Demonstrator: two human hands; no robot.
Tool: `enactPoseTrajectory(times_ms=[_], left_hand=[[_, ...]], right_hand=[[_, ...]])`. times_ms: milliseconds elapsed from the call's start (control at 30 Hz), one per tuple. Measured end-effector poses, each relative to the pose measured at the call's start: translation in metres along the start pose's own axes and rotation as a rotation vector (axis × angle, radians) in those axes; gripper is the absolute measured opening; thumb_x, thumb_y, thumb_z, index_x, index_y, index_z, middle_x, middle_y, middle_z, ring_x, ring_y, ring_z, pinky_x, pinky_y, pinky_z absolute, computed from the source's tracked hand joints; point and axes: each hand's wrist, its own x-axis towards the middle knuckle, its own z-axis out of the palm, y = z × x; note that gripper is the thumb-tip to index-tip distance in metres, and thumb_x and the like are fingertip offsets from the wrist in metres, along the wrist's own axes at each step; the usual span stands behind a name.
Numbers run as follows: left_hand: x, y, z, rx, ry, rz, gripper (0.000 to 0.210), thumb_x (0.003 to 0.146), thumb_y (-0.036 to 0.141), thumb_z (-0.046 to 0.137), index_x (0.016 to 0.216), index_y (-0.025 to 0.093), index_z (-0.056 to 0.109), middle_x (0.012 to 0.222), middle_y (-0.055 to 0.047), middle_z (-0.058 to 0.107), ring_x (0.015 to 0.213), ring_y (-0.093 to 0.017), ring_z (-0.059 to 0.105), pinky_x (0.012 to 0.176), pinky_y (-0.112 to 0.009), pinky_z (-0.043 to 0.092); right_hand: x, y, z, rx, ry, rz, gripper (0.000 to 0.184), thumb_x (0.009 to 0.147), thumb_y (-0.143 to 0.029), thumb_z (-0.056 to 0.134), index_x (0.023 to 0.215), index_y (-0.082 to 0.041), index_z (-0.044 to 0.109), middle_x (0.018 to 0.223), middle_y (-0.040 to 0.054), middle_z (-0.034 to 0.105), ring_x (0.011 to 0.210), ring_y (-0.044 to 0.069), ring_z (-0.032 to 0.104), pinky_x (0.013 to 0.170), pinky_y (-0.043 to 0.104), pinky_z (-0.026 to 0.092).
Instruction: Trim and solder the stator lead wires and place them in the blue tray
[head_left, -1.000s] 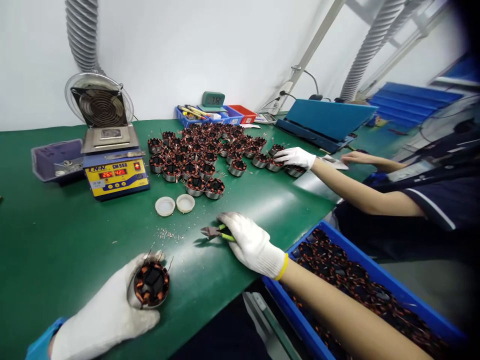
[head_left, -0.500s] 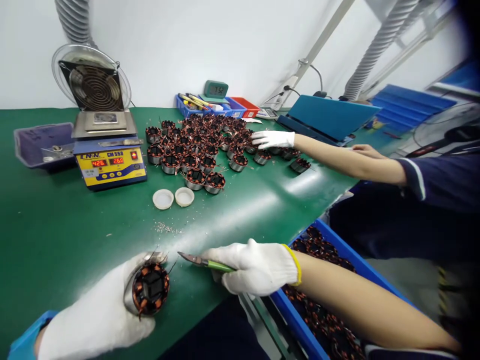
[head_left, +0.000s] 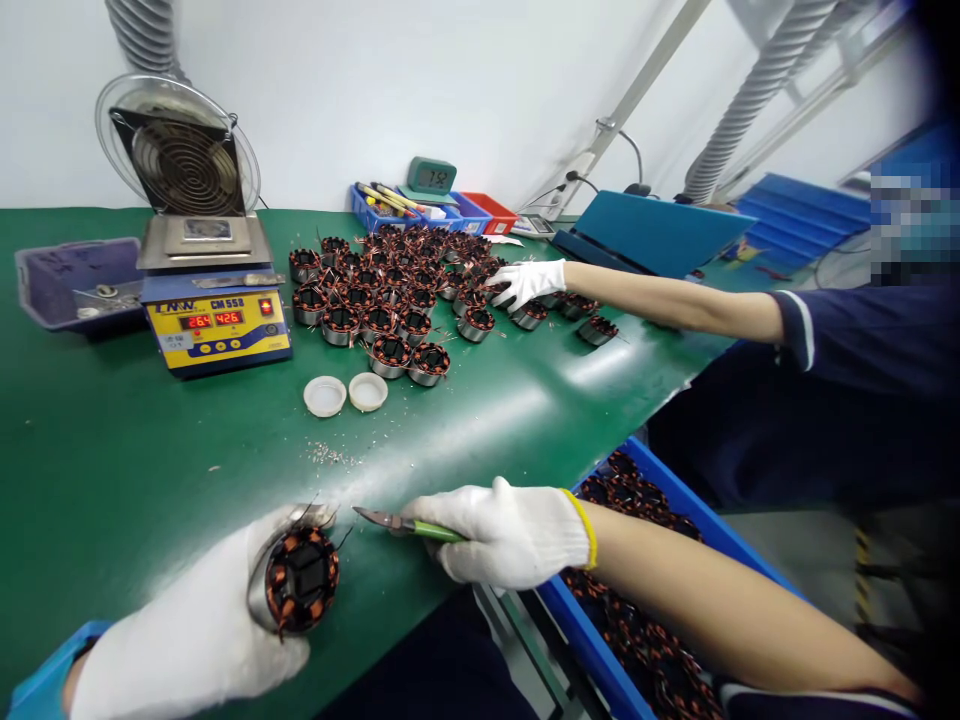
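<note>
In a white glove, my left hand (head_left: 202, 610) grips a motor stator (head_left: 302, 580) with copper windings, a black core and a silvery metal ring. Thin wire ends stick up from its top edge. My right hand (head_left: 502, 535), gloved in white with a yellow cuff, is closed around green-handled cutting pliers (head_left: 431, 530). The pliers' tip points left, a short gap from the stator's wires. Small wire clippings (head_left: 330, 455) lie on the green table (head_left: 247, 430) beyond my hands.
Many similar stators (head_left: 390, 290) cover the table's middle, where a co-worker's gloved hand (head_left: 525, 283) reaches in. Left stand a yellow-blue soldering pot (head_left: 221, 320) and a purple tray (head_left: 45, 290). Two white lids (head_left: 325, 397) lie nearer. A blue crate (head_left: 720, 560) of stators sits below right.
The co-worker's hand has shifted slightly left among the stators, its fingers now bent over them. My hands, the stator and the pliers have hardly moved.
</note>
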Motion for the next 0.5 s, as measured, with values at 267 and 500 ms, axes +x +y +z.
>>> enactPoseTrajectory(times_ms=[267,500], left_hand=[[0.003,0.004,0.001,-0.165,-0.094,-0.065,0.081,0.053,0.006,0.062,0.13,0.026,0.049,0.127,-0.005,0.061,0.117,-0.031,0.055,0.099,-0.04,0.047],[0.004,0.008,0.005,-0.229,-0.144,-0.091,0.088,0.054,0.008,0.06,0.137,0.03,0.042,0.121,-0.002,0.064,0.113,-0.03,0.058,0.096,-0.04,0.049]], right_hand=[[0.001,0.003,0.007,-0.085,0.139,0.053,0.032,0.079,-0.02,0.051,0.111,-0.018,0.057,0.09,0.004,0.062,0.076,0.016,0.056,0.066,0.025,0.04],[-0.001,-0.002,0.013,-0.148,0.194,-0.044,0.053,0.079,-0.021,0.052,0.132,-0.02,0.047,0.116,0.0096,0.061,0.101,0.025,0.06,0.083,0.033,0.046]])
